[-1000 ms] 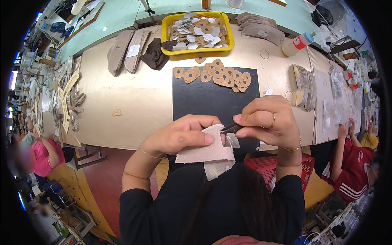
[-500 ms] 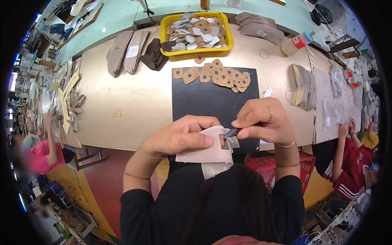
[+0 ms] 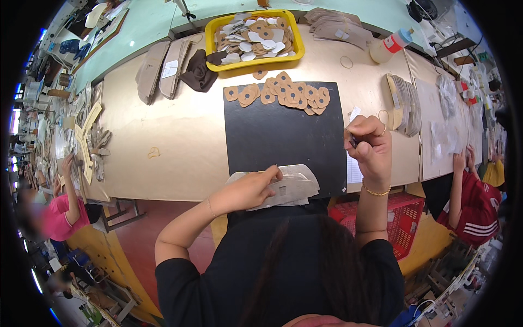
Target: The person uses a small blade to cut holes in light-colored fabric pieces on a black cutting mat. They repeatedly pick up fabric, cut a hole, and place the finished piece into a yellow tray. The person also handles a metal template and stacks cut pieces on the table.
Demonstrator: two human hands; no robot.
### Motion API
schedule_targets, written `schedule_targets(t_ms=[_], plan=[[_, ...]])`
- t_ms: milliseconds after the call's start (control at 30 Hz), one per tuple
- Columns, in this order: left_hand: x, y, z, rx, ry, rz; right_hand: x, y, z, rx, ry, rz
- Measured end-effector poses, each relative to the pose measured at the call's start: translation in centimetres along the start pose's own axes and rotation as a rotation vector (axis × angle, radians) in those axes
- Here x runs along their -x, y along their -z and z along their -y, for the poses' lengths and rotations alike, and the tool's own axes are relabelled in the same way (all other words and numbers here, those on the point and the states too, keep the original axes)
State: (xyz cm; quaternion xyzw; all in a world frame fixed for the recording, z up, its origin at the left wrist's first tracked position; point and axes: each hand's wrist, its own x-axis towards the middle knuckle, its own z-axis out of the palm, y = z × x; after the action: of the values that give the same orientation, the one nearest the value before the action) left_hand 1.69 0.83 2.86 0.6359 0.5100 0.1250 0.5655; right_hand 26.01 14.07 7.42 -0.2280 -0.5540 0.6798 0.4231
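left hand (image 3: 245, 188): fingers apart, laid on the grey piece (image 3: 298, 186)
grey piece: across the black mat (image 3: 286, 136)'s near edge
right hand (image 3: 370, 143): fingers clamped on a dark tool (image 3: 354, 142), mostly hidden, perhaps tweezers

Head cam = wide fisheye, L one of pair on person's head; looks steeply down & slightly fwd, view upright. Black shirt (image 3: 299, 259) v. close, btm ctr; L hand (image 3: 251, 188) & R hand (image 3: 373, 146) near, mid-frame; tan table (image 3: 163, 128) beyond; teal bench (image 3: 144, 30) farthest, up top. Edges bend twd rim.
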Motion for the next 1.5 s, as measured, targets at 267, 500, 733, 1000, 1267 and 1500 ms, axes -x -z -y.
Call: schedule_targets(t_ms=[267,500,733,1000,1267,1500], plan=[[0.8,-1.6,1.7,-0.646,-0.091,-0.396,1.7,3.0,-3.7,1.049,-0.153,-0.426],[-0.1,-2.0,2.4,-0.369,0.187,-0.191,4.5,8.2,-8.2,1.182,-0.301,-0.566],[1.0,-3.6,2.0,-0.425,0.07,-0.217,3.9,7.2,-8.2,1.241,-0.048,-0.416],[-0.6,2.4,2.9,-0.277,0.18,-0.368,3.5,4.2,-8.0,1.121,0.005,-0.237],[-3.0,8.1,3.5,-0.507,0.306,-0.446,5.2,5.6,-7.0,1.13,-0.007,-0.213],[-2.0,9.8,4.5,-0.611,0.29,-0.559,6.0,5.7,-7.2,1.127,0.06,-0.168]])
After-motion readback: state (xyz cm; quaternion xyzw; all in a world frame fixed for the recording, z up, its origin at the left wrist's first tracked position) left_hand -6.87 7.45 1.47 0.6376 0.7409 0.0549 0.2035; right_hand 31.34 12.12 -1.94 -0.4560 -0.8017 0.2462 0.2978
